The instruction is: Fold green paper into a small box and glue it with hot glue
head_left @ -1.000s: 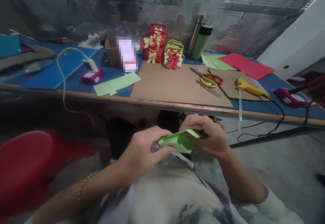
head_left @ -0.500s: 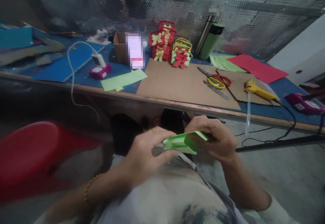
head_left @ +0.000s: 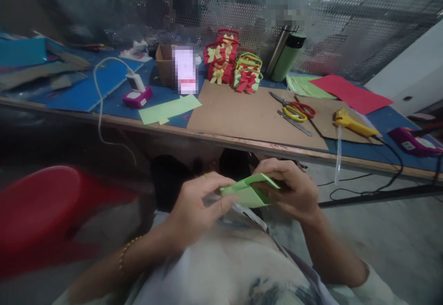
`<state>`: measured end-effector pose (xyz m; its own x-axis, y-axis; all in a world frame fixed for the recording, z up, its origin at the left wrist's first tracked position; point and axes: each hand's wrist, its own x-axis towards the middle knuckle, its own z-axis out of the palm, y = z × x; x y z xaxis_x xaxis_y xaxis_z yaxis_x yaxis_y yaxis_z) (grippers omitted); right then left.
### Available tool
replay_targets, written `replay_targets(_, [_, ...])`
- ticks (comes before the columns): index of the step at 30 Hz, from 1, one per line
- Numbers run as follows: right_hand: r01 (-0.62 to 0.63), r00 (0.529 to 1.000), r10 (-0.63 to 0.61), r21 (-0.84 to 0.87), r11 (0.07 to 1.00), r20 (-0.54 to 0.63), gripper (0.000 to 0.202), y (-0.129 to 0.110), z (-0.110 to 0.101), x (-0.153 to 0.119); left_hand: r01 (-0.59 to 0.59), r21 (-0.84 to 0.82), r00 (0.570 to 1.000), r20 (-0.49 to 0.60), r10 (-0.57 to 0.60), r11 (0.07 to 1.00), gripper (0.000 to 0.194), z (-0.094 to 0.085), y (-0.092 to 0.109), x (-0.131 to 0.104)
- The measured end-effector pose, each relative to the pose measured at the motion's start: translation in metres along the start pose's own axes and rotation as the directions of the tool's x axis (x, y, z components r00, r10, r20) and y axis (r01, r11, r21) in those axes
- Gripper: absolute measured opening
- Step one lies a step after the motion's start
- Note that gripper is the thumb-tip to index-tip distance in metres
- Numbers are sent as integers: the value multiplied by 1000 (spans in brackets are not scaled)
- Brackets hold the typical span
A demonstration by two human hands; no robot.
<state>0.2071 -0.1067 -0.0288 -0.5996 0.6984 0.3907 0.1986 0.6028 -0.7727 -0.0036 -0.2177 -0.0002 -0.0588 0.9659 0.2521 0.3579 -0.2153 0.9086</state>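
Note:
Above my lap, in front of the table edge, I hold a folded light green paper box [head_left: 249, 197] between both hands. My left hand [head_left: 200, 199] pinches its left end, thumb on the near side and fingers on the far side. My right hand [head_left: 294, 187] grips the right end, with some of its fingers hidden inside or behind the paper. The box lies tilted, and an upper flap stands out toward the right.
On the table are a cardboard sheet [head_left: 238, 116], scissors [head_left: 294, 110], a yellow glue gun [head_left: 356, 122], a light green paper strip [head_left: 171, 110] and small decorated paper baskets [head_left: 223, 58]. A green bottle [head_left: 287, 58] stands behind. A red stool [head_left: 41, 203] is at left.
The green paper box has turned in my hands, so its near outer side now shows more and its inside less. Both hands have shifted slightly with it.

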Motion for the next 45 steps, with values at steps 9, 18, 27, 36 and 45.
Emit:
replay_targets(9, [27, 999, -28, 3, 1000, 29, 18, -13, 3, 13, 130, -2, 991, -27, -130, 992, 20, -2, -13, 2])
replay_targets(18, [22, 979, -42, 102, 995, 202, 19, -19, 6, 23, 226, 87, 973, 25, -229, 970, 30, 0, -7, 15])
replay_targets(27, [38, 959, -82, 167, 985, 270, 19, -13, 6, 30, 265, 101, 963, 16, -268, 959, 23, -3, -11, 16])
replay_targets(36, [70, 964, -117, 194, 978, 239, 29, -21, -7, 36, 328, -18, 944, -33, -328, 945, 19, -14, -15, 19])
replay_targets(45, [-107, 993, 62, 542, 833, 102, 53, 8, 9, 17, 286, -458, 881, -219, -419, 842, 34, -11, -30, 19])
